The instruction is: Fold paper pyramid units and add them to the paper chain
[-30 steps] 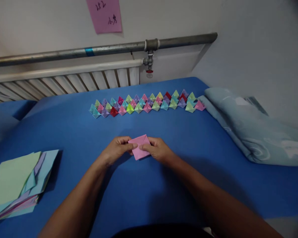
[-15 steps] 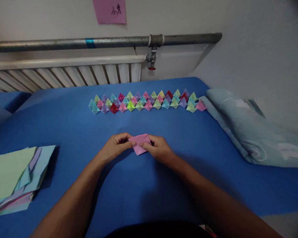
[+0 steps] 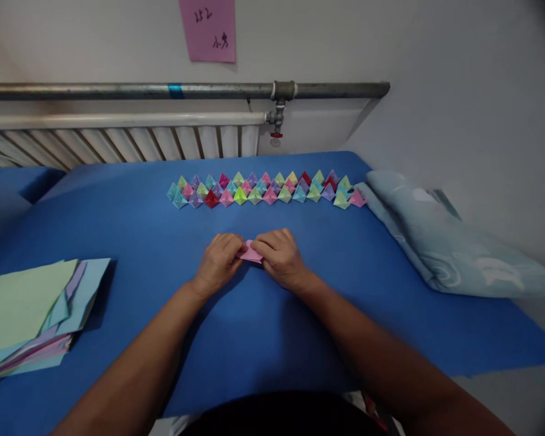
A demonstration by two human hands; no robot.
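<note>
Between my two hands is a small folded piece of pink paper (image 3: 251, 252), partly hidden by my fingers. My left hand (image 3: 220, 259) grips its left end, fingers curled. On the right end, my right hand (image 3: 279, 255) pinches it with the thumb on the near face. Beyond my hands, several folded paper pieces (image 3: 255, 195) in many colours stand in close rows across the blue surface (image 3: 249, 339). A stack of coloured paper sheets (image 3: 25, 303) lies at the left.
A folded pale blue-green blanket (image 3: 454, 242) lies at the right by the wall. Along the back run a metal pipe (image 3: 222, 91) with a red-handled valve (image 3: 277, 134) and a white radiator (image 3: 163, 143). A pink note (image 3: 209, 30) hangs on the wall.
The pink paper was spread as a wider, pointed shape and now shows as a smaller, narrower piece. Both hands have turned over it, their backs now facing up. The camera view has tilted upward slightly.
</note>
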